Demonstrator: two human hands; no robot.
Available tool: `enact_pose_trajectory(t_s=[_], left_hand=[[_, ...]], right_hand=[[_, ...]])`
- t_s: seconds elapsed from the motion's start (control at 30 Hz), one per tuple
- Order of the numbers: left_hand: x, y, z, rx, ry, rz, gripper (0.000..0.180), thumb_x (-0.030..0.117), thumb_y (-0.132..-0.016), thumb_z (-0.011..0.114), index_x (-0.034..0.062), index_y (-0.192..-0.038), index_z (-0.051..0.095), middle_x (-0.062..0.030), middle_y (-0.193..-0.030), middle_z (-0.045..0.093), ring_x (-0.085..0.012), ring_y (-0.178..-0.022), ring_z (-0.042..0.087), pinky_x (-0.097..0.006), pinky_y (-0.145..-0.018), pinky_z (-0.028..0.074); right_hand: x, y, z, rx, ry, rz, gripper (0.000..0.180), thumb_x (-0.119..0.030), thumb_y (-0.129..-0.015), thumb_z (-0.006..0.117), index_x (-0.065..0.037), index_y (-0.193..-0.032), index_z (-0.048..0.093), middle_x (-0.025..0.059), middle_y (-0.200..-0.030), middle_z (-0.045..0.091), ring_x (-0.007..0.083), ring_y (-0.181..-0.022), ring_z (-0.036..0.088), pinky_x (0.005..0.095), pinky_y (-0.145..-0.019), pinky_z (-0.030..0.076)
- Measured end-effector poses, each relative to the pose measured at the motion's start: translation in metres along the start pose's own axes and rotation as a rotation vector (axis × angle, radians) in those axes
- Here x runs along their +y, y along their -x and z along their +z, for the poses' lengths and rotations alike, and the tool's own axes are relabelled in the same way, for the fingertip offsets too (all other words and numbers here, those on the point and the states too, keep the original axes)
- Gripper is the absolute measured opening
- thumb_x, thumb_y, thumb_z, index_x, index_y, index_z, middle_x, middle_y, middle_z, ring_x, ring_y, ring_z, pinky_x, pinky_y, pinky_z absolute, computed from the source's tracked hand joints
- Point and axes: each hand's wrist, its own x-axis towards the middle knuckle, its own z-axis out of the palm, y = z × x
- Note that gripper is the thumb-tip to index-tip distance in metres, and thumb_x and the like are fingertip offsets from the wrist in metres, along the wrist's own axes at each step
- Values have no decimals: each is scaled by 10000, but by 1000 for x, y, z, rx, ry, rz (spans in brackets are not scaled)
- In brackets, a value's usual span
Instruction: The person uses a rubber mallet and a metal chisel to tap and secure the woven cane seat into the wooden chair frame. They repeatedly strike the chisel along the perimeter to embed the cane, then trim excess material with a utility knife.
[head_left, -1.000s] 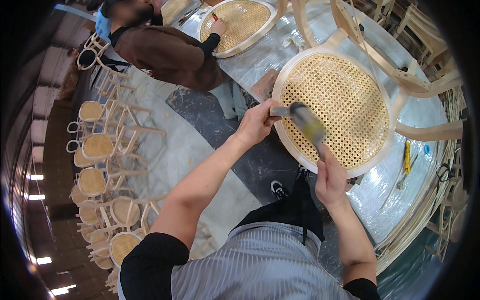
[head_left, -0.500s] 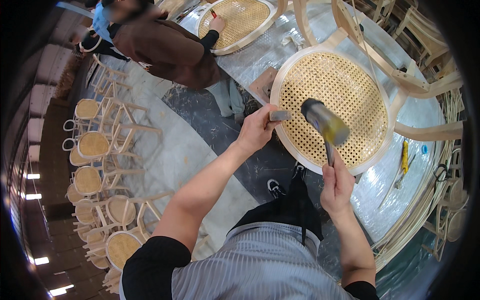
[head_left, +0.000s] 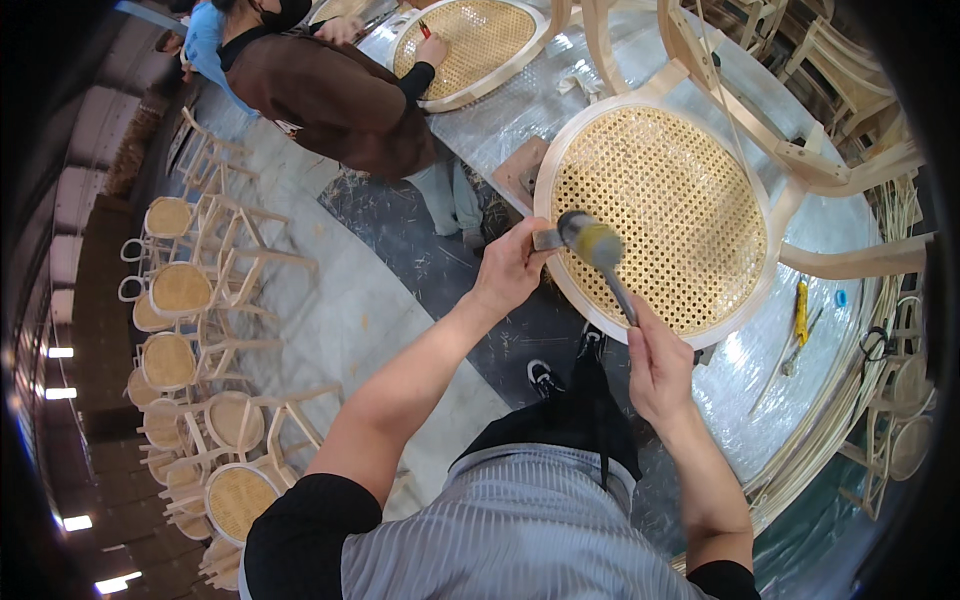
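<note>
L hand [head_left: 510, 268] pinches a short flat bar [head_left: 546, 239] at rim of caned seat [head_left: 665, 220], which lies on film-covered table [head_left: 740, 395]; R hand [head_left: 660, 365] grips mallet [head_left: 597, 246], head by bar, contact unclear. Prob. tapping step; next blow needs bar steady.

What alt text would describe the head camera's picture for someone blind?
A person's right hand holds a black-and-yellow mallet, its head at a flat block held in the left hand, by the rim of a round cane seat. A co-worker in brown stands by another cane panel; pale wooden chairs stand to the left.
</note>
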Motion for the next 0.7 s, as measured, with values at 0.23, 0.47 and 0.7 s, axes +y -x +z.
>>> enact_pose_trajectory(t_s=[0.23, 0.47, 0.7], left_hand=[[2, 8, 1, -73, 25, -129, 289, -113, -1017, 653, 23, -1272, 638, -40, -1036, 711, -89, -1012, 655, -264, -887, 528], [4, 11, 14, 59, 33, -42, 249, 23, -1003, 753, 69, -1225, 652, -130, -903, 703, -226, -757, 679, -334, -715, 549], [6, 18, 14, -3, 44, -152, 273, -40, -1042, 678, 15, -1303, 618, -52, -1039, 721, -74, -1024, 646, -246, -906, 516]], right_hand=[[11, 0, -1, -45, 53, -3, 380, 6, -1049, 620, 66, -1424, 645, 251, -1115, 769, 357, -918, 777, 387, -840, 603], [18, -1, -2, -79, 97, -52, 362, -3, -1062, 608, 83, -1412, 643, 233, -1123, 773, 336, -975, 781, 382, -879, 595], [18, 3, -4, -71, 13, 7, 368, -25, -1072, 610, 15, -1435, 656, 250, -1094, 757, 348, -908, 768, 391, -835, 592]])
